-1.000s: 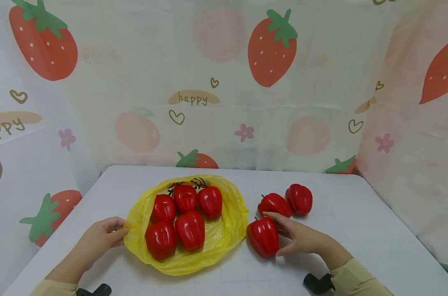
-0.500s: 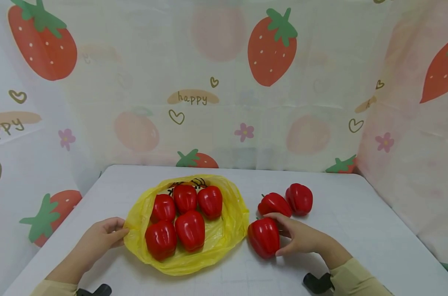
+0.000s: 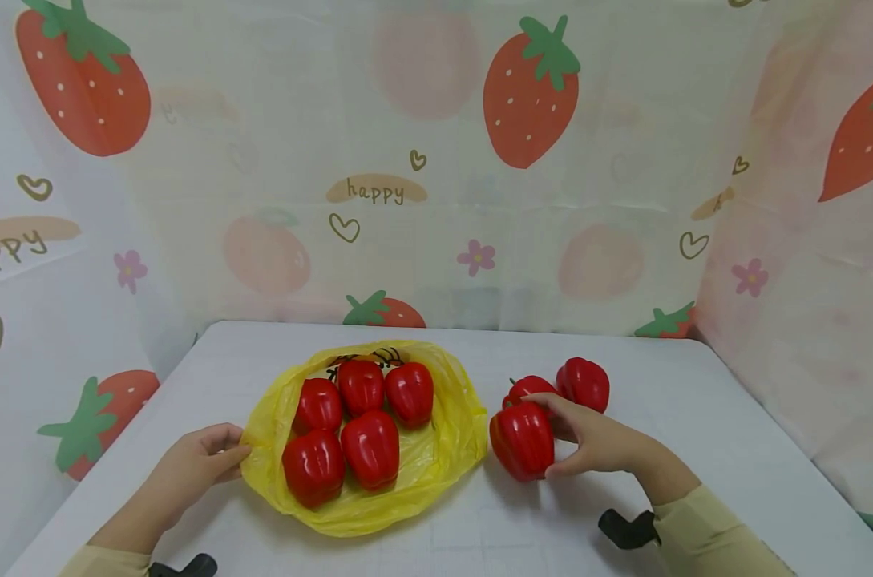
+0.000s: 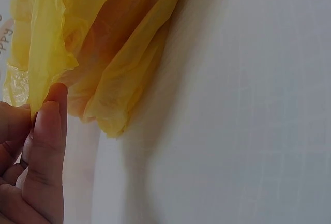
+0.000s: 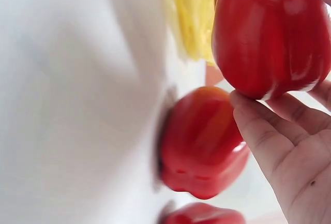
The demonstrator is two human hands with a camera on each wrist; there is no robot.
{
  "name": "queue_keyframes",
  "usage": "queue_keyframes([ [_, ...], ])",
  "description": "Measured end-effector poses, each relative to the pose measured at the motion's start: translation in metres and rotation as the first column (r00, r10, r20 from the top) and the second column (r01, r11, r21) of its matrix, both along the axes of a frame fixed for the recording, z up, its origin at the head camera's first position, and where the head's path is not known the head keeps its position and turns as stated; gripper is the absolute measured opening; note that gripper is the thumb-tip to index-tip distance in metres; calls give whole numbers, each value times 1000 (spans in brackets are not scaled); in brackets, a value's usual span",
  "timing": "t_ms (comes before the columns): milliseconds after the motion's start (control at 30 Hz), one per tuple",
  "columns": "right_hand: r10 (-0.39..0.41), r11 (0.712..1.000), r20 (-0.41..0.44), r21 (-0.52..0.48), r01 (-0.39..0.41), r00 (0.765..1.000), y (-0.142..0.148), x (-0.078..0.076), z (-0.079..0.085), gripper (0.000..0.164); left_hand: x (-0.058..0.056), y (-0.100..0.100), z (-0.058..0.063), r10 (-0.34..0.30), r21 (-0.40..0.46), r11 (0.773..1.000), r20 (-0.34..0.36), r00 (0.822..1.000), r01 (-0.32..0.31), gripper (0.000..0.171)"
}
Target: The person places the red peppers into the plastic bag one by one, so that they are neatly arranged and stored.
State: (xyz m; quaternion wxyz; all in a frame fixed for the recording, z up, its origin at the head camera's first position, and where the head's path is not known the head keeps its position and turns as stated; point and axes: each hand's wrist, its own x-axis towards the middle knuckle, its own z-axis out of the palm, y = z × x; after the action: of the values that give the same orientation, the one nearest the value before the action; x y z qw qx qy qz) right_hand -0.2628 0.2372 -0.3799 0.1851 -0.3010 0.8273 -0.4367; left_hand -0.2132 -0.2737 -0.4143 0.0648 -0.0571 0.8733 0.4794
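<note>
A yellow plastic bag (image 3: 446,473) lies spread on the table with its mouth wide, several red bell peppers (image 3: 369,450) inside. My left hand (image 3: 204,461) pinches the bag's left rim; in the left wrist view, thumb and fingertips meet on the thin yellow film (image 4: 49,53). To the right of the bag, my right hand (image 3: 595,437) grips a red bell pepper (image 3: 521,442), raised above its shadow on the table. In the right wrist view, the fingers and thumb are round that pepper (image 5: 271,32), with another pepper (image 5: 201,141) standing below it.
Behind my right hand, two more red bell peppers (image 3: 584,385) rest on the white table (image 3: 703,433), one partly hidden by the held pepper. A strawberry-printed curtain (image 3: 436,264) encloses the back and both sides.
My right hand has lifted the red bell pepper off the table, moving it up and slightly right. The left hand and the bag stay where they were.
</note>
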Motion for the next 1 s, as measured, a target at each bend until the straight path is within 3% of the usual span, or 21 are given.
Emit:
queue_keyframes([
  [267, 29, 999, -67, 43, -26, 997, -9, -6, 24, 89, 1, 2, 1, 10, -9, 1000, 8, 1000, -10, 33],
  [500, 109, 993, -32, 37, -108, 994, -31, -11, 41, 87, 2, 1, 4, 6, -2, 1000, 5, 1000, -6, 31],
  [633, 128, 988, -39, 90, -124, 991, -48, -11, 49, 86, 2, 1, 4, 0, 1, 1000, 3, 1000, 0, 32],
  [1000, 185, 968, -10, 174, -181, 983, -86, -19, 54, 82, 2, 0, 5, 5, 5, 1000, 7, 1000, -5, 34],
])
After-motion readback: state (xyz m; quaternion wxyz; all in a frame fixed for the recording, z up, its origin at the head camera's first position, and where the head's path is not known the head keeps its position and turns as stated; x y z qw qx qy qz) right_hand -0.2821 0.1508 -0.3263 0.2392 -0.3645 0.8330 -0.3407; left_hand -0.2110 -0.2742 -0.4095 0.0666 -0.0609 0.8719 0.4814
